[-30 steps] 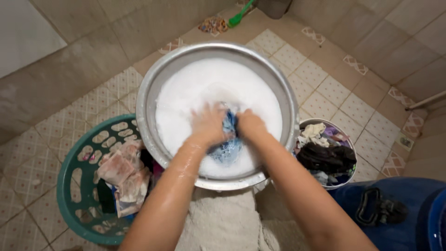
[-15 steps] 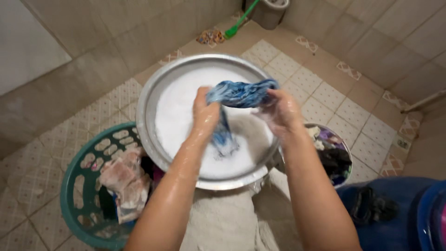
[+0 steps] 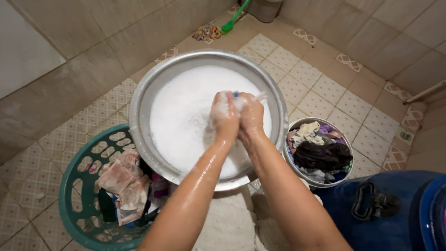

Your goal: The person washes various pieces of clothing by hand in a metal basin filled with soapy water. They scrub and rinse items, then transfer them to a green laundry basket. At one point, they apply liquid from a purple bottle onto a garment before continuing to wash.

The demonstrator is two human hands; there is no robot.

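Blue cloth [image 3: 236, 95] sits bunched between both hands above the sudsy basin [image 3: 153, 79]. Left hand [image 3: 224, 113] and right hand [image 3: 251, 113] press together, each clenched on it.

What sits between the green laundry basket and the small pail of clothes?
In the head view, the metal basin of suds lies between the green basket and the pail, with both forearms crossing its near rim.

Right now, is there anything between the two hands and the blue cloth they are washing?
Nothing solid stands between them. The left hand and the right hand are pressed together around the blue cloth, held above the suds in the metal basin. Only white foam coats the fingers, and it hides most of the cloth.
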